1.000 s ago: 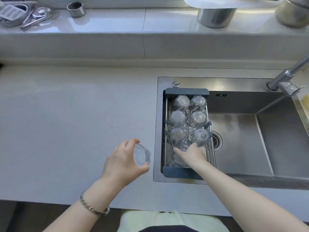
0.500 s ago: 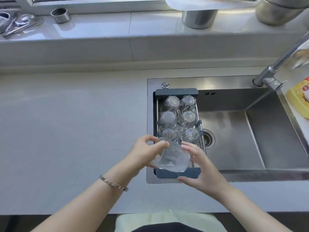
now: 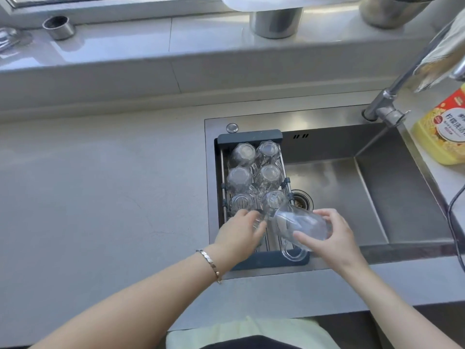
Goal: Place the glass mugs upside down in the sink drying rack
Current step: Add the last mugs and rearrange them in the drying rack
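Observation:
A dark-framed drying rack [image 3: 249, 137] sits in the left end of the steel sink [image 3: 377, 197]. Several clear glass mugs [image 3: 239, 178] stand upside down in it, in two rows. My right hand [image 3: 334, 238] grips another glass mug [image 3: 299, 224] by its base. That mug lies tilted over the rack's near right part, mouth pointing up-left, handle [image 3: 293, 254] hanging above the near rim. My left hand [image 3: 239, 234] reaches into the rack's near left corner. Its fingers curl around glass by the tilted mug's mouth. Whether that glass is the same mug is unclear.
A faucet [image 3: 387, 107] leans over the sink's back right, with a yellow detergent bottle [image 3: 442, 132] beside it. The drain [image 3: 300, 201] lies just right of the rack. Metal cups [image 3: 275, 21] and a small ring [image 3: 57, 27] stand on the window ledge. Countertop [image 3: 100, 197] spreads left.
My left hand carried a mug from the counter to the rack and met my right hand. The mug now sits further right, tilted, in my right hand. My left hand dropped toward the rack.

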Tool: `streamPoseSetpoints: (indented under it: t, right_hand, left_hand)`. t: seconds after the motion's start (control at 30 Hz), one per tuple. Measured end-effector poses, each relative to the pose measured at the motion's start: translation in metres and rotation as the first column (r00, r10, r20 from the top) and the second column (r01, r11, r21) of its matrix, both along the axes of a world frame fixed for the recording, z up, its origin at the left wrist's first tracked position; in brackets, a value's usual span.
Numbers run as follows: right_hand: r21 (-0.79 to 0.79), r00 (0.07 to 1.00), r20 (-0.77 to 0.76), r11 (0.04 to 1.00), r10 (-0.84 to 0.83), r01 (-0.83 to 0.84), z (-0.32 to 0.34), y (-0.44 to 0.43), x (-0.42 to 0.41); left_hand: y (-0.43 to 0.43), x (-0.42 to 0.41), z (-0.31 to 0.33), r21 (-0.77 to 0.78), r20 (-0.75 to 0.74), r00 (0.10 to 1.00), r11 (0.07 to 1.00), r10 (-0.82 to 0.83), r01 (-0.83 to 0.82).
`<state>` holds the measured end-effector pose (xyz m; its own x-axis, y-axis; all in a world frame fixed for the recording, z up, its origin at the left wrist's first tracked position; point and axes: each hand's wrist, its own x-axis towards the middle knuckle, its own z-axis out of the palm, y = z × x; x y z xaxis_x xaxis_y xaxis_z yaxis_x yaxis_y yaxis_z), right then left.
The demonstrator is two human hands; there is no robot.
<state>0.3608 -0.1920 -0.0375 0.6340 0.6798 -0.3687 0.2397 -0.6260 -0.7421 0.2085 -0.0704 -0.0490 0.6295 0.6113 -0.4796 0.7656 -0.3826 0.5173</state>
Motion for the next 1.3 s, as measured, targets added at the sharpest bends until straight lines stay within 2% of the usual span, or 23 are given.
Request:
streamPoseSetpoints:
  t: [0.03,0.1,0.17,0.23,0.33,0.47,0.8,0.87,1.0,1.07,1.1,1.2,1.3]
  right_hand:
    - [-0.060,0.999,-0.002,0.997,-0.046,0.045,-0.006,0.005,0.001]
    - [-0.179,0.996,-0.009,0.980,-0.090,0.087,-0.015,0.015,0.000]
    - [-0.286,0.995,0.006,0.953,-0.100,0.098,-0.020,0.024,-0.004]
    - [-0.400,0.997,0.041,0.914,-0.064,0.075,-0.021,0.032,-0.009]
    - [-0.551,0.988,0.112,0.834,0.109,-0.029,-0.018,0.043,-0.015]
    - [-0.616,0.949,0.215,0.786,0.232,-0.053,-0.018,0.061,-0.023]
    - [-0.606,0.939,0.294,0.794,0.178,0.040,-0.050,0.067,-0.034]
    - [-0.632,0.924,0.314,0.774,0.218,0.032,-0.055,0.062,-0.038]
    - [-0.646,0.904,0.234,0.752,0.357,-0.130,-0.057,0.061,-0.036]
    - [-0.659,0.880,0.175,0.716,0.441,-0.228,-0.050,0.065,-0.023]
    - [-0.656,0.862,0.161,0.705,0.482,-0.272,-0.045,0.068,-0.014]
    - [-0.543,0.851,0.191,0.775,0.490,-0.325,-0.024,0.092,0.016]
    - [-0.400,0.870,0.251,0.864,0.423,-0.305,-0.011,0.133,0.040]
  left_hand:
    - [0.000,-0.002,-0.011,0.165,-0.062,0.979,0.965,-0.194,0.202]
    - [0.001,-0.005,-0.029,0.277,-0.200,0.871,0.827,-0.449,0.490]
    - [0.001,-0.007,-0.045,0.283,-0.287,0.813,0.766,-0.507,0.578]
    - [0.002,-0.008,-0.055,0.289,-0.300,0.821,0.774,-0.486,0.564]
    - [0.003,-0.007,-0.058,0.278,-0.302,0.831,0.791,-0.467,0.546]
    - [0.007,-0.006,-0.055,0.247,-0.297,0.835,0.807,-0.464,0.536]
    - [0.014,-0.007,-0.049,0.190,-0.236,0.845,0.830,-0.480,0.524]
    - [0.016,-0.008,-0.050,0.180,-0.223,0.848,0.835,-0.480,0.520]
    - [0.017,-0.009,-0.046,0.161,-0.213,0.854,0.845,-0.475,0.510]
    - [0.020,-0.011,-0.042,0.173,-0.160,0.888,0.873,-0.431,0.455]
    - [0.023,-0.012,-0.038,0.229,-0.097,0.911,0.882,-0.401,0.413]
    - [0.049,-0.006,-0.025,0.409,0.105,0.949,0.883,-0.297,0.231]
    - [0.092,0.015,-0.010,0.369,0.090,0.979,0.920,-0.180,0.135]
